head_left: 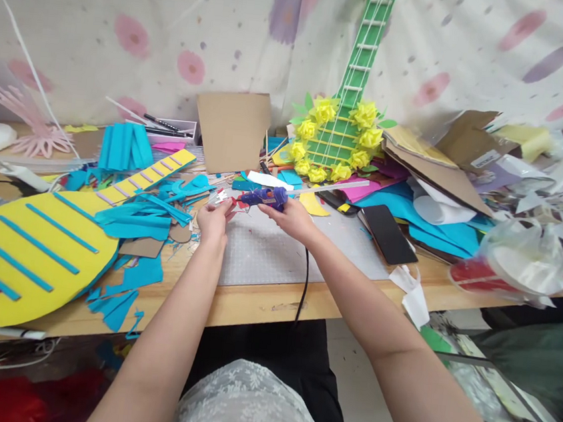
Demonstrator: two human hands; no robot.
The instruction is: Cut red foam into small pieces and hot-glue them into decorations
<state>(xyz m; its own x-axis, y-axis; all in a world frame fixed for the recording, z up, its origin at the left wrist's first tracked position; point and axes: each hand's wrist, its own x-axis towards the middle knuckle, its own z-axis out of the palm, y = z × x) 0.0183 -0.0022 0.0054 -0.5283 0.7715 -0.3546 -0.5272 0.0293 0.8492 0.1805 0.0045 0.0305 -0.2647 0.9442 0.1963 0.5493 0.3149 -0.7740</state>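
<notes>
My right hand is wrapped round a dark blue hot glue gun with a long clear glue stick out of its back. The gun's red nozzle end points left, towards my left hand. Pinched in my left fingers is a small red and white piece, too small to make out exactly. Both hands are above a grey cutting mat. On the left lies a yellow paper guitar with blue strips and a yellow neck. A green paper guitar ringed with yellow paper flowers leans upright at the back.
Blue paper scraps are strewn left of the mat. A cardboard sheet stands behind. To the right are a black phone, piled paper and card, and a bagged red and white cup. The glue gun's cord hangs over the table edge.
</notes>
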